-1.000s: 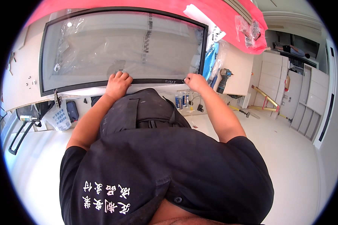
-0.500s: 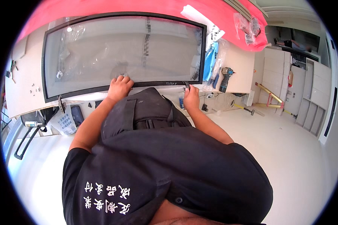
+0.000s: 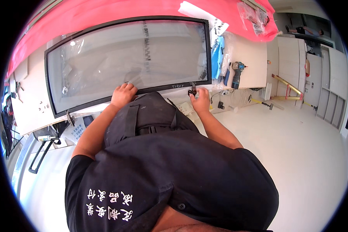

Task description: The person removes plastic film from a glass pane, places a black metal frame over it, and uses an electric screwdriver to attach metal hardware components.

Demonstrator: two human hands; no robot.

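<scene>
A long glass cabinet door (image 3: 104, 58) with a black frame lies on the worktop in front of me. My left hand (image 3: 124, 95) has its fingers curled over the near edge of the frame, left of the middle. My right hand (image 3: 200, 99) is at the near right corner, with fingers and thumb pinched on a dark metal hinge (image 3: 192, 91) at the frame's edge. A second hinge (image 3: 70, 118) sticks out from the near edge at the left end. How firmly the right-hand hinge sits in the frame cannot be made out.
A cordless drill (image 3: 238, 74) lies right of the door, beside blue packaging (image 3: 218, 56) and clear plastic wrap. Pink sheeting (image 3: 150, 9) covers the far side. Small parts (image 3: 42, 106) lie on the left of the worktop (image 3: 27, 120). A hammer (image 3: 267, 104) and a yellow frame (image 3: 286, 86) are at the right.
The hinge at my right hand now shows beyond the fingers, which have shifted slightly to the right. My left hand keeps its place on the frame. The whole view has turned a little.
</scene>
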